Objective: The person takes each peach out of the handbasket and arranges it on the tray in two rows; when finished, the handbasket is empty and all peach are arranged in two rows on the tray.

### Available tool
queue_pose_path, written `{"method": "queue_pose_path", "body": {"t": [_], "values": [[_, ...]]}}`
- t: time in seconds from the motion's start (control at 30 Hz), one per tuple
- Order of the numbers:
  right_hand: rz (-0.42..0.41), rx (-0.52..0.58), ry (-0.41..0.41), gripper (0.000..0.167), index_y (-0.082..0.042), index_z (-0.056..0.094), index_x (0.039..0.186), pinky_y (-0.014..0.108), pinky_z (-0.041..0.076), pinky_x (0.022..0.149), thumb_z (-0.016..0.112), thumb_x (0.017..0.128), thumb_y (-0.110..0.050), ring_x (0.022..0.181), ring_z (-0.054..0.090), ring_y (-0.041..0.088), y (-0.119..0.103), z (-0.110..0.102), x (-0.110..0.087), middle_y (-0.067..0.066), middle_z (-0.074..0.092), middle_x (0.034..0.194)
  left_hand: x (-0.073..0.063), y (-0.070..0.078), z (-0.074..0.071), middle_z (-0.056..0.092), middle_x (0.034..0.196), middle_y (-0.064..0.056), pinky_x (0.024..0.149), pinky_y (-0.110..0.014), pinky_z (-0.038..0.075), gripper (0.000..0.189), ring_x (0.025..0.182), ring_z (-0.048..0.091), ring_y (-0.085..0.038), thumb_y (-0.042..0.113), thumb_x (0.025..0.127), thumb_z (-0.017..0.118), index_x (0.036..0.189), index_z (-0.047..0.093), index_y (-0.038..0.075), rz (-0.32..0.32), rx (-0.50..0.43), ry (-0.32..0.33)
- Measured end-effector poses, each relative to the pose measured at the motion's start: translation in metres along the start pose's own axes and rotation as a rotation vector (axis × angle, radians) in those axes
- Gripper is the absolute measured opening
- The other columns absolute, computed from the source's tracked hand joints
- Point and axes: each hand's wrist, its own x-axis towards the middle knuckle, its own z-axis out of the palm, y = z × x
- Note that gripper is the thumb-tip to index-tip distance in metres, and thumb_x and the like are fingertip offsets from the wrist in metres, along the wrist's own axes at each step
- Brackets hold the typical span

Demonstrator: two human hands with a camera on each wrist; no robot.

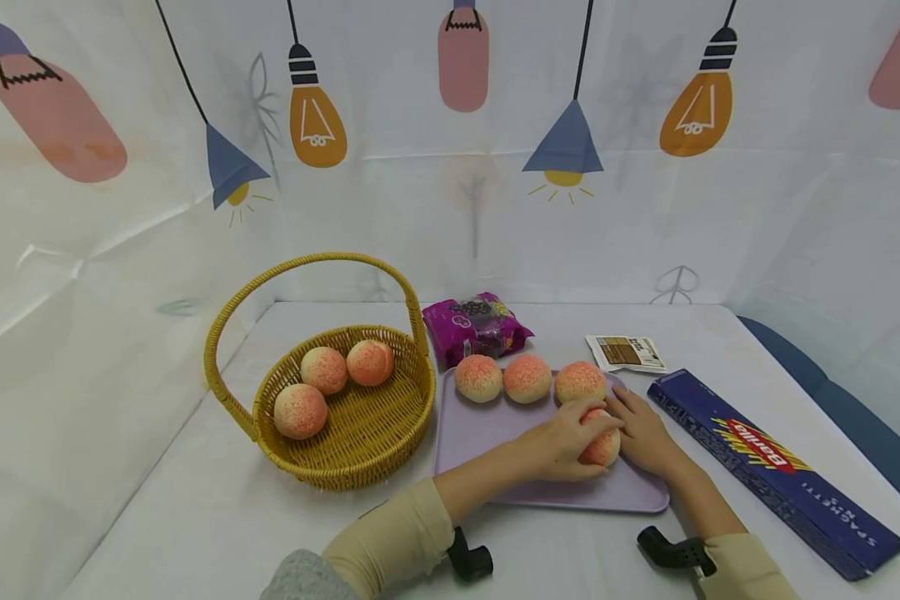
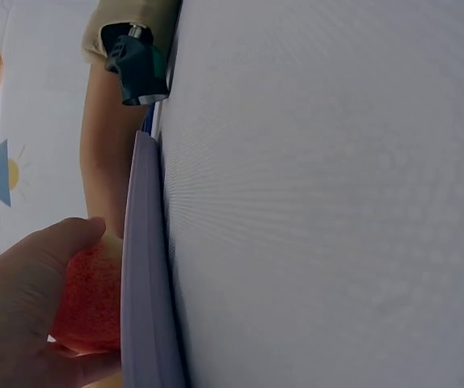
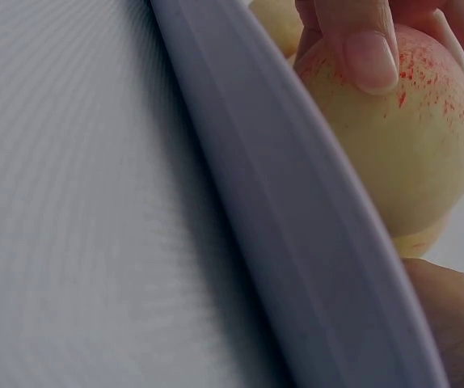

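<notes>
A lilac tray lies on the white table with several pink-and-cream peaches on it. My left hand grips the nearest peach, fingers over its top and thumb at its near side. In the left wrist view the same peach shows red between thumb and fingers, just above the tray's edge. My right hand rests at the tray's right side with its fingers fairly straight, beside the gripped peach and close to the peach behind it. Whether it touches either is hidden. Two more peaches, one of them the left peach, line the back.
Left of the tray stands a yellow wicker basket with a tall handle and three peaches inside. Behind the tray are a purple snack bag and a small white-and-brown packet. A blue spaghetti box lies slanted at the right.
</notes>
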Motion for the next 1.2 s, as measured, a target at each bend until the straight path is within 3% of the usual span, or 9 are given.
{"method": "queue_pose_path", "body": {"t": [0.27,0.47,0.73,0.93,1.2], "values": [[-0.037,-0.006,0.013,0.047,0.008,0.045,0.127,0.069,0.024,0.089,0.054,0.086,-0.013,0.121,0.027,0.054,0.000,-0.001,0.001,0.033,0.034,0.133,-0.001,0.004,-0.005,0.032,0.138,-0.011,0.092,-0.018,0.036,0.068,0.119,0.040,-0.018,0.041,0.078,0.069,0.136,0.040,0.019,-0.048,-0.007,-0.054],[-0.003,-0.010,-0.009,0.048,0.009,0.043,0.129,0.069,0.022,0.091,0.052,0.088,-0.014,0.122,0.025,0.053,-0.001,-0.002,0.001,0.033,0.032,0.135,-0.001,0.006,-0.008,0.031,0.141,-0.011,0.093,-0.018,0.035,0.068,0.126,0.032,-0.018,0.043,0.079,0.067,0.137,0.039,0.020,-0.053,0.036,-0.053],[0.002,-0.006,-0.017,0.050,0.010,0.042,0.130,0.068,0.022,0.092,0.053,0.088,-0.015,0.122,0.025,0.053,-0.002,-0.002,0.001,0.034,0.031,0.135,-0.004,0.005,-0.015,0.032,0.141,-0.014,0.096,-0.019,0.033,0.066,0.128,0.032,-0.020,0.042,0.081,0.065,0.137,0.040,0.016,0.000,0.061,-0.001],[0.002,0.015,-0.015,0.051,0.010,0.040,0.131,0.067,0.019,0.094,0.052,0.089,-0.017,0.123,0.023,0.053,-0.002,-0.002,0.002,0.033,0.030,0.136,-0.008,0.005,-0.029,0.033,0.141,-0.012,0.100,-0.023,0.030,0.070,0.128,0.032,-0.020,0.045,0.081,0.065,0.138,0.038,0.016,-0.019,0.073,-0.014],[0.005,0.015,-0.024,0.048,0.009,0.042,0.130,0.066,0.020,0.095,0.052,0.089,-0.014,0.123,0.024,0.054,-0.003,-0.003,0.002,0.035,0.029,0.136,-0.017,0.001,-0.043,0.045,0.129,-0.003,0.078,-0.021,0.045,0.069,0.105,0.051,-0.015,0.044,0.080,0.066,0.138,0.039,0.019,-0.096,0.154,-0.035]]}}
